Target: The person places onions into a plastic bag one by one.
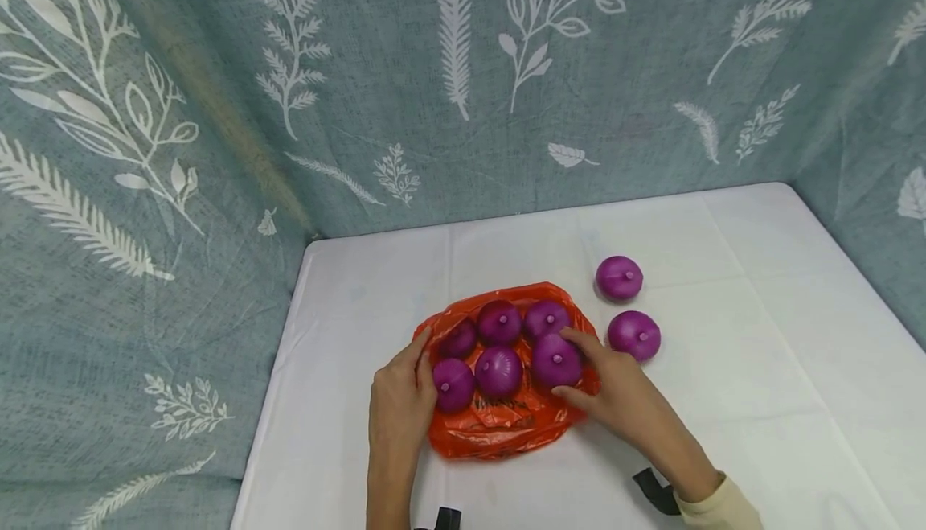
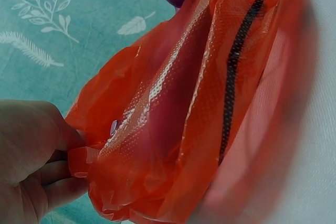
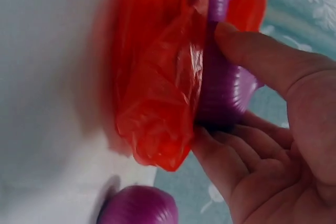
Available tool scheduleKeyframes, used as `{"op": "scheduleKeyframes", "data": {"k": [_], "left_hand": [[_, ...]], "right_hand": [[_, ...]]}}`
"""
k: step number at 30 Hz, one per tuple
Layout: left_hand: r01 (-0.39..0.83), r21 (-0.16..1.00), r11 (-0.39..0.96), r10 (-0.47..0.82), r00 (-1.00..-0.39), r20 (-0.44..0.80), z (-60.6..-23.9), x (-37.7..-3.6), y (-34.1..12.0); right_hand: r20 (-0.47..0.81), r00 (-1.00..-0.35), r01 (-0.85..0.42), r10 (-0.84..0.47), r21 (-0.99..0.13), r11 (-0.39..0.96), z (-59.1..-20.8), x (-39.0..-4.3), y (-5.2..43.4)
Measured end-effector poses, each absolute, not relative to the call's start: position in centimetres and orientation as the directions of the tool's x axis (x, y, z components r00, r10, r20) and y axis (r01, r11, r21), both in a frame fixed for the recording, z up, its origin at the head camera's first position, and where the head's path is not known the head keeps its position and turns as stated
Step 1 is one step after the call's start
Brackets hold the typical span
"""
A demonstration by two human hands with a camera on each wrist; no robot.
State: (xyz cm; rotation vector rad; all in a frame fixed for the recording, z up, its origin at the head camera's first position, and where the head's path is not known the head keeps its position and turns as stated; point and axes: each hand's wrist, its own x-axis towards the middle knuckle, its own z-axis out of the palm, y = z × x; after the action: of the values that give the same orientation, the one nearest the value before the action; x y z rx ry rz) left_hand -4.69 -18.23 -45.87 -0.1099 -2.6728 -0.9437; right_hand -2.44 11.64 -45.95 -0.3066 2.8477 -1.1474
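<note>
An orange plastic bag (image 1: 499, 425) lies open on the white table (image 1: 760, 353) with several purple onions on it. My left hand (image 1: 427, 369) pinches the bag's left edge; in the left wrist view the left hand (image 2: 73, 153) has the bag's (image 2: 210, 103) film between thumb and fingers. My right hand (image 1: 563, 363) grips the rightmost purple onion (image 1: 551, 357) on the bag. In the right wrist view the right hand (image 3: 212, 82) has its thumb over that onion (image 3: 226, 93) and its fingers curled beneath, beside the bag (image 3: 157, 77).
Two loose purple onions (image 1: 619, 277) (image 1: 634, 334) lie on the table just right of the bag; one onion (image 3: 137, 205) shows low in the right wrist view. Blue-green leaf-print cloth (image 1: 463, 71) walls the table at the back and both sides.
</note>
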Motion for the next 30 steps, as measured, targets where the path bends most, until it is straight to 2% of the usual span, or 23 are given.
{"op": "scheduleKeyframes", "data": {"k": [11,30], "left_hand": [[0.172,0.598,0.783,-0.032,-0.949,0.314,-46.1,-4.6,-18.6],[0.190,0.610,0.769,-0.031,-0.943,0.333,-46.6,-5.0,-18.9]], "right_hand": [[-0.012,-0.987,-0.109,-0.158,-0.669,0.735,-46.9,-2.1,9.9],[0.063,-0.988,-0.153,-0.143,-0.578,0.802,-47.9,-2.0,8.7]]}}
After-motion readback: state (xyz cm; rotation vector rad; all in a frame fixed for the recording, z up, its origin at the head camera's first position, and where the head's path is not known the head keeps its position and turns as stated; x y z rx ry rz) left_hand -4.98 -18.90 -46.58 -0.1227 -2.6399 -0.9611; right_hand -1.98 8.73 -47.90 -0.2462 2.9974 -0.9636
